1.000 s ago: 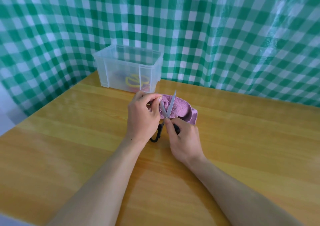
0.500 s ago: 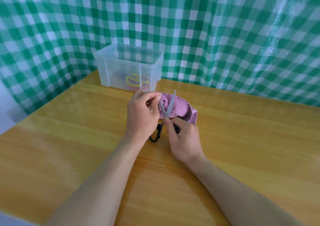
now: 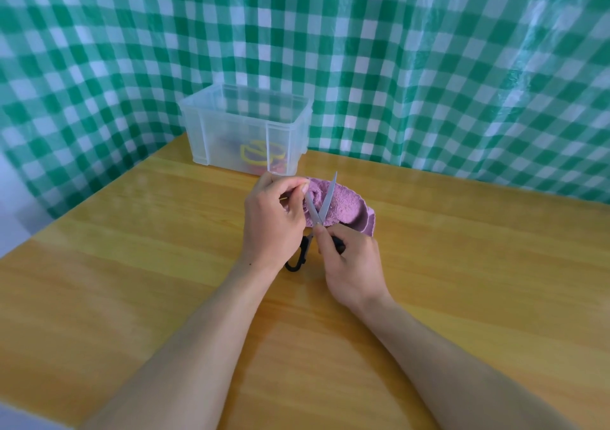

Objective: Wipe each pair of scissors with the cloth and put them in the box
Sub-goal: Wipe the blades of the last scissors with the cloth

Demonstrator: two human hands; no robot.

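Black-handled scissors [image 3: 325, 201] stand with their grey blades spread apart in a V above the table. My right hand [image 3: 351, 264] grips one black handle near the pivot. My left hand [image 3: 275, 218] pinches the tip of the left blade between thumb and forefinger; the other black handle loop shows below it. A pink cloth [image 3: 346, 210] lies crumpled on the table just behind the blades. The clear plastic box [image 3: 204, 125] stands at the back, with yellow-handled and red-handled scissors visible through its wall.
The wooden table [image 3: 478, 281] stretches around my arms, its left edge running diagonally. A green and white checked plastic sheet [image 3: 429, 66] hangs behind the table and box.
Both hands and the scissors have stayed almost in place. My left fingers have shifted slightly along the left blade near its tip.
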